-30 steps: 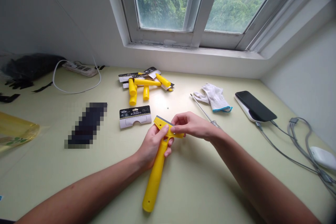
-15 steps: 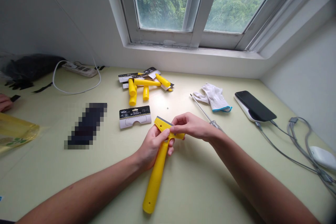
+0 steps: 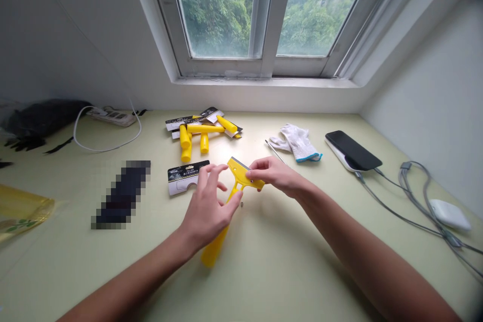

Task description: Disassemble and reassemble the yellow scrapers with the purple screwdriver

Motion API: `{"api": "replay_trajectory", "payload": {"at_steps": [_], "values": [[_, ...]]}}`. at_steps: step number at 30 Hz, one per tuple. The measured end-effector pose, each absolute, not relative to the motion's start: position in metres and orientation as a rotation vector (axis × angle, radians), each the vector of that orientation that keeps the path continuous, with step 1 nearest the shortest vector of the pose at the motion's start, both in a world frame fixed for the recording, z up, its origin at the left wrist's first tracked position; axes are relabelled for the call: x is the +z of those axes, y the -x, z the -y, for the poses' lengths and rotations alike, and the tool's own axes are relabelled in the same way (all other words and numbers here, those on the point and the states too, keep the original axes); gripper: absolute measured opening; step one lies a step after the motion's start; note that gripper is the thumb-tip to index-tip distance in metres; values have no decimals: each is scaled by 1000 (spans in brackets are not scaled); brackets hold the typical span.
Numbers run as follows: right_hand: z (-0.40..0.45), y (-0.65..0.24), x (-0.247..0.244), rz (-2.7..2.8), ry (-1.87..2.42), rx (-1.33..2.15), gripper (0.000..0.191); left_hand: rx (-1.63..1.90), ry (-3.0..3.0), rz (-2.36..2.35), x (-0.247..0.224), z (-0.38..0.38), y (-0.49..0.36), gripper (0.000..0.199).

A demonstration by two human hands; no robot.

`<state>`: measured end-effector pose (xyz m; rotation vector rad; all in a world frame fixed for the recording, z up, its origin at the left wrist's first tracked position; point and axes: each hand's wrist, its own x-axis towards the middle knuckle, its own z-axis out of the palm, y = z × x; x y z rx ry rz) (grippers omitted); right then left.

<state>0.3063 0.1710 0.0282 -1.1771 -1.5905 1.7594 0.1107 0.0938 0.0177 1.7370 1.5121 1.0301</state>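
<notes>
The right hand (image 3: 277, 177) is gripping the yellow scraper (image 3: 236, 170) by one end of its wide head, with the thumb and finger pinching it tight. The scraper is sitting in front of the person, over the middle of the worktop (image 3: 287, 266), maybe so both hands can be reaching it easily. Its head is pointing away and its handle (image 3: 214, 250) is coming back toward the person, which is probably making the head easy to see. The left hand (image 3: 206, 211) is open, with its fingers spreading out over the handle. I cannot tell if its thumb is touching the scraper.

A tiny metal bit (image 3: 242, 204) is showing just under the head, near the left thumb. A black and white card (image 3: 180, 175) is lying flat, partly hiding behind the left fingers. A screwdriver (image 3: 275, 152) is lying beside a white glove (image 3: 300, 142), so the right hand is likely having it close by. More yellow tools (image 3: 206, 129) are resting in a pile near the window (image 3: 219, 10), perhaps to be leaving room for working.
</notes>
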Motion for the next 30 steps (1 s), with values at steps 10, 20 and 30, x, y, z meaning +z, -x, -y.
{"api": "replay_trajectory", "payload": {"at_steps": [10, 20, 30], "values": [[-167, -304, 13, 1349, 1194, 1825, 20, 748, -2524, -1503, 13, -105, -127, 23], [-162, -296, 9, 1311, 1163, 1897, 28, 719, -2508, -1290, 17, -108, -108, 26], [-158, -293, 10, 1293, 1104, 1932, 31, 652, -2718, -1280, 23, -107, -102, 35]]}}
